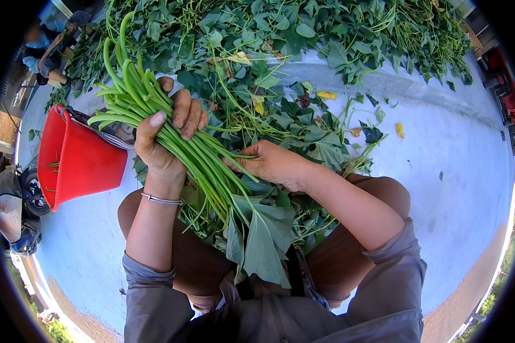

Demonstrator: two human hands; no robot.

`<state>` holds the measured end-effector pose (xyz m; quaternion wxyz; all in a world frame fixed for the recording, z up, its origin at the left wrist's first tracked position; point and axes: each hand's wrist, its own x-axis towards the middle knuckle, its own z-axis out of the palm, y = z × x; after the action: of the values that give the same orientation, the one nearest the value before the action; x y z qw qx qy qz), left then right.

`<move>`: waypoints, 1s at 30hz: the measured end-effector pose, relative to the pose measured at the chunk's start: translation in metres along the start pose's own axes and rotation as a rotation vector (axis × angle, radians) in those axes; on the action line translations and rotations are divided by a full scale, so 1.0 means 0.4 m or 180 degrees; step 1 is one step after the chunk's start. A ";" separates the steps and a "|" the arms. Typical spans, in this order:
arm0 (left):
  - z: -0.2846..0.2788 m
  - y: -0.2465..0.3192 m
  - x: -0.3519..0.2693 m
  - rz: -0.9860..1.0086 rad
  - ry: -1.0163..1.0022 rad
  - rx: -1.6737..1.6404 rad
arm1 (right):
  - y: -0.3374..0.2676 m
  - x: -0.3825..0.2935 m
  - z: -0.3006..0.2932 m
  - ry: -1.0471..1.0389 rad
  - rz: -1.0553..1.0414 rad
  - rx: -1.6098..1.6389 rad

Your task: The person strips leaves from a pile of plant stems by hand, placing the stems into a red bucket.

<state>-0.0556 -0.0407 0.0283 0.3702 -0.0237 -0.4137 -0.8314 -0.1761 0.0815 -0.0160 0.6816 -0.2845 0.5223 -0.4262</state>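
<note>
My left hand (pixel 171 115) is wrapped around a thick bundle of green leaf stalks (pixel 197 158), held up above my knees with its curled ends at the upper left. At the bundle's lower end hang several large green leaves (pixel 264 244). My right hand (pixel 268 165) touches the right side of the bundle, its thumb and finger pinched at some stalks; the fingertips are partly hidden. Leafy vines (pixel 283 115) lie on the ground behind and beneath both hands.
A red plastic bucket (pixel 86 158) lies tipped at the left with a few stalks inside. A large heap of leafy vines (pixel 304 30) spans the top. Another person (pixel 47 55) sits at the upper left. Wheeled equipment (pixel 34 193) stands beyond the bucket. Yellow leaves (pixel 400 130) dot the concrete.
</note>
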 end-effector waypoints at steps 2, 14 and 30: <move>-0.003 -0.003 -0.005 -0.0056 0.0027 0.0135 | -0.026 -0.010 0.001 0.0051 0.0026 -0.0598; 0.010 0.004 -0.010 -0.0298 -0.0326 0.0335 | -0.080 -0.046 -0.043 -0.0001 -0.0672 -0.1309; -0.045 0.056 -0.004 0.0400 0.0352 0.0269 | -0.040 -0.065 -0.011 0.0988 -0.2955 -0.3078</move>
<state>-0.0354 -0.0609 0.0307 0.4446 0.0120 -0.4250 -0.7884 -0.1871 0.0971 0.0084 0.1421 -0.6867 0.5694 -0.4290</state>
